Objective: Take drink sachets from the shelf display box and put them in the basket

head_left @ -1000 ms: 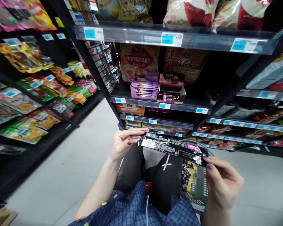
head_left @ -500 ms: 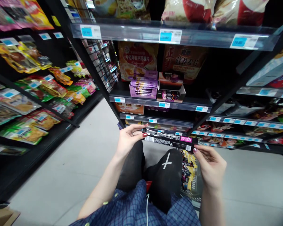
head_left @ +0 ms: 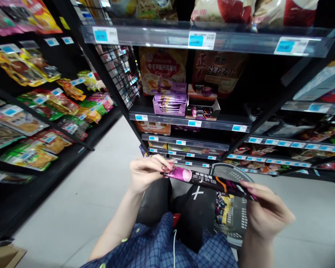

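Note:
A long, narrow black drink sachet (head_left: 203, 179) with a pink end is stretched between my two hands above my knees. My left hand (head_left: 147, 171) pinches its pink end with thumb and fingers. At the other end, my right hand (head_left: 268, 206) grips the black tip. Beneath the right part of the sachet stands a grey plastic basket (head_left: 237, 223), with yellow and black sachets (head_left: 223, 208) lying in it. My hands and the sachet hide part of the basket.
In front rises a shelf with a purple box of sachets (head_left: 170, 104) and an open dark box (head_left: 202, 106) beside it. Bagged snacks (head_left: 28, 156) fill the shelves on the left. A cardboard box (head_left: 7, 257) sits at the lower left.
The sachet has turned from its printed-text back to its pink-and-black front. My right hand has moved right and down, and more of the basket shows.

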